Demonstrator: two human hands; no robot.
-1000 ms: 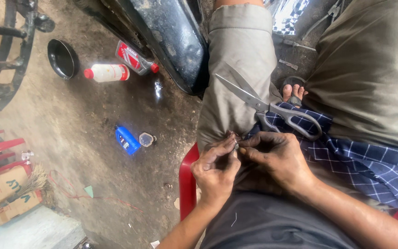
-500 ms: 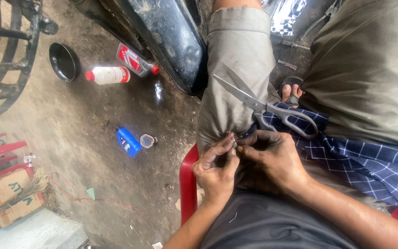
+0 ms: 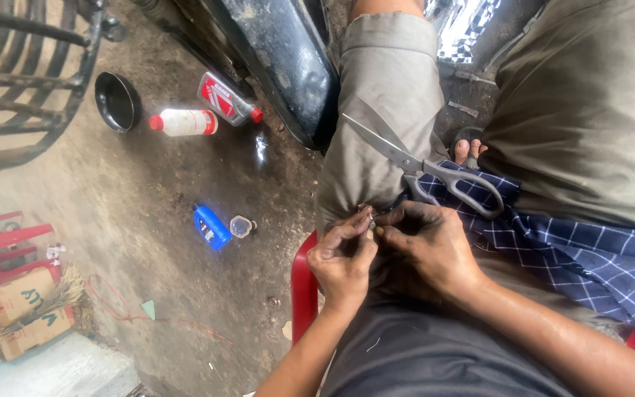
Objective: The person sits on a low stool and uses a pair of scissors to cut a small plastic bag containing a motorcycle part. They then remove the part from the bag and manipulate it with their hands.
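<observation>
- Left hand point(image 3: 343, 257) and right hand point(image 3: 424, 246) are pinching 1 small dark part point(image 3: 369, 220) between fingertips, over the lap.
- Scissors point(image 3: 424, 170), steel with grey handles, are lying open on the thigh, touching blue checked cloth point(image 3: 553, 257).
- 3 bottles are lying on the gritty floor point(image 3: 134, 220): white point(image 3: 183, 122), grey point(image 3: 228, 98), blue point(image 3: 212, 227).
- 1 round black bowl point(image 3: 117, 101) is sitting near them.

We moved our hands only a little. Our left hand point(image 3: 343, 257) slid up a bit along the lap, and its thumb and finger closed tighter on a tiny dark piece point(image 3: 370, 223). Our right hand point(image 3: 428, 246) came in closer, so its fingertips met the left ones at that piece. Our head tipped a bit, so the scissors point(image 3: 428, 170) and the blue bottle point(image 3: 211, 226) sat slightly lower in view.
</observation>
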